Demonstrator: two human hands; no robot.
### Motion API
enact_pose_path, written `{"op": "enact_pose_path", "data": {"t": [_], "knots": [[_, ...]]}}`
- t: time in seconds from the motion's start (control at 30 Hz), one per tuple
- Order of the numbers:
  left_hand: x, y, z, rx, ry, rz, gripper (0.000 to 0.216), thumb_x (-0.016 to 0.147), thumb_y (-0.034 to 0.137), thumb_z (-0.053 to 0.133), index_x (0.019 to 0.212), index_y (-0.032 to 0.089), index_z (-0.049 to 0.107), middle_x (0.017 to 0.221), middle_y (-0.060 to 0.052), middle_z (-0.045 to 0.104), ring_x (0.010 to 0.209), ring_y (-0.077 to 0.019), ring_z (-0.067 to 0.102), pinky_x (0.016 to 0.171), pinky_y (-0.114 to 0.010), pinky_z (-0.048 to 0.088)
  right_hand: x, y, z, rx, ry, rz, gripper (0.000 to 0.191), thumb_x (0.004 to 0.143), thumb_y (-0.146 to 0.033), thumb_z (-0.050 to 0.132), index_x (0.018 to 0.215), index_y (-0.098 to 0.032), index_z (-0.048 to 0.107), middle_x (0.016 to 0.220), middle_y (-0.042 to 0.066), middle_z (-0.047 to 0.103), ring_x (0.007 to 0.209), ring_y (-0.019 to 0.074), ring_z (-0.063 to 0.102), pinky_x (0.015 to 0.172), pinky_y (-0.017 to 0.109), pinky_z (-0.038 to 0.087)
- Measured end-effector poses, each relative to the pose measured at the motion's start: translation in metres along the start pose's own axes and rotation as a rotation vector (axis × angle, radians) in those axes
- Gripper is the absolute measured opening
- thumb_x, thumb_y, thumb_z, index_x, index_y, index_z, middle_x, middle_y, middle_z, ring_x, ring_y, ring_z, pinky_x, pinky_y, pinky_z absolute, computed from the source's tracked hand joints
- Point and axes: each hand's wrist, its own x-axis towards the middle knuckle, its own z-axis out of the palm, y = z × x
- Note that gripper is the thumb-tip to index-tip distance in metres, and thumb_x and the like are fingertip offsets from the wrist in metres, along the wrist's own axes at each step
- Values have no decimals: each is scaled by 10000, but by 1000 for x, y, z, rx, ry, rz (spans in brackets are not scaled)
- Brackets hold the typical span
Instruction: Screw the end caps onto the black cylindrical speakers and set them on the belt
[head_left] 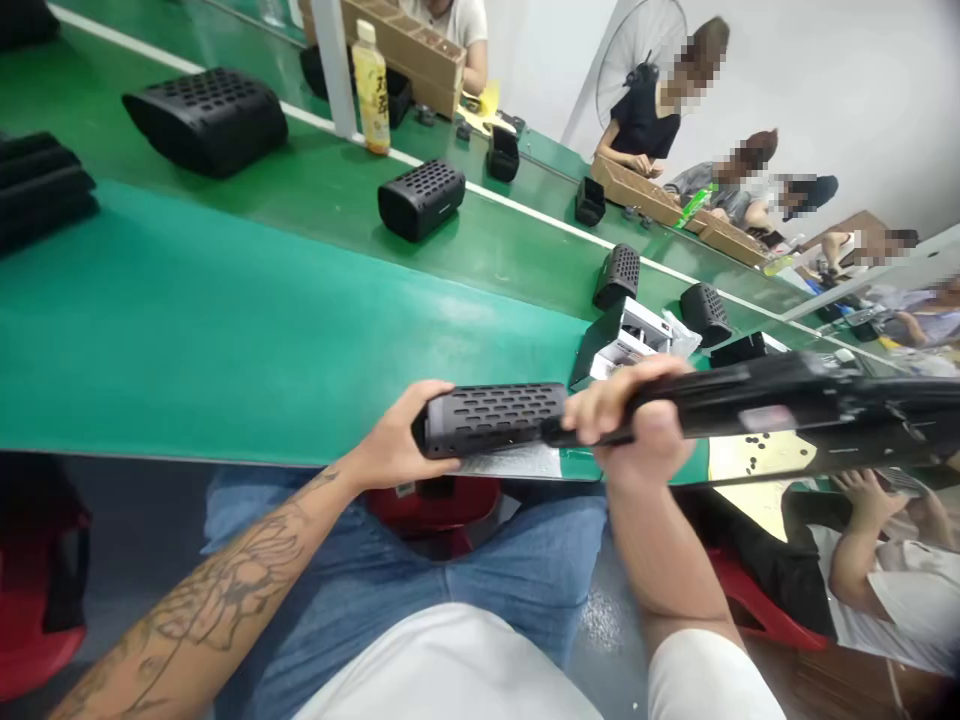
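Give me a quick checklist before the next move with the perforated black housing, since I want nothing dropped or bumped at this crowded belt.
1. Left hand has hold of the perforated black housing: ok, it cups the near end.
2. Right hand has hold of the long black piece: ok, fingers wrapped round it.
3. Housing and long piece seated together: cannot tell, the right hand hides the joint.
4. Green belt under the hands: ok, bare green just ahead.
5. Small black speaker and white box apart from the hands: ok.
6. Neighbour's hand apart from the long piece: not ok, it sits right beneath it.
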Motion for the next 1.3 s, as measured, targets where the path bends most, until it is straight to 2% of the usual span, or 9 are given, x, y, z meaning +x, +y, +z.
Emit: {"op": "enact_pose_path", "data": {"t": [0.23,0.4,0.53,0.67,0.83,0.9,1.03,1.17,1.3], "knots": [[158,-50,-2,88,455,-242,1143,717,401,1148,1722,251,625,1722,-172,723,1639,-475,743,1484,-665,586,66,33,-141,-426,503,-25,550,904,-677,1065,997,-271,707,605,-106,652,459,153,650,517,321,631],[310,-55,69,37,622,-344,1161,753,186,1102,1771,203,543,1784,-217,598,1788,-437,594,1602,-568,405,56,66,-157,-384,454,36,542,882,-617,1064,948,-301,629,574,-117,642,440,143,617,515,318,635],[358,-47,119,59,497,-421,1122,922,204,1058,1867,152,454,1876,-316,485,1852,-468,498,1587,-590,372,43,58,-147,-356,509,77,511,796,-518,1114,908,-279,677,567,-88,679,440,157,630,507,324,615],[362,-60,108,187,370,-303,921,1066,361,997,1825,115,536,1862,-370,541,1850,-525,495,1596,-699,280,32,37,-146,-320,565,158,360,711,-412,1128,846,-292,817,590,-6,723,479,225,666,557,471,660],[371,-89,-13,414,666,-385,1148,942,237,1040,1903,78,432,2087,-398,236,2023,-504,148,1646,-719,19,16,21,-152,-229,601,252,348,571,-432,1125,824,-373,893,548,14,644,409,259,569,476,577,556],[373,-96,-60,324,689,-540,1324,817,209,1108,1921,81,390,2085,-406,246,2013,-518,187,1633,-754,122,14,18,-151,-231,603,270,364,554,-448,1140,802,-373,883,533,18,618,396,262,548,452,574,527],[360,-93,-98,128,574,-574,1142,837,534,1129,1727,65,588,1737,-260,756,1730,-401,666,1455,-624,519,16,12,-136,-196,567,205,341,678,-418,1136,899,-353,884,571,-6,671,428,245,599,480,527,611],[306,-73,-98,133,611,-467,1115,1039,1016,743,1510,7,683,1371,-26,863,1610,-250,746,1287,-532,542,19,6,-119,-170,478,63,380,885,-491,1103,1021,-299,805,615,-72,712,446,188,652,523,398,678],[202,-59,-120,171,575,-469,1315,559,1004,1049,1570,229,720,1586,-35,833,1621,-478,744,1473,-817,543,14,-3,-111,-174,469,-2,453,951,-563,1082,1073,-289,743,635,-117,706,457,155,668,543,321,658]]}}
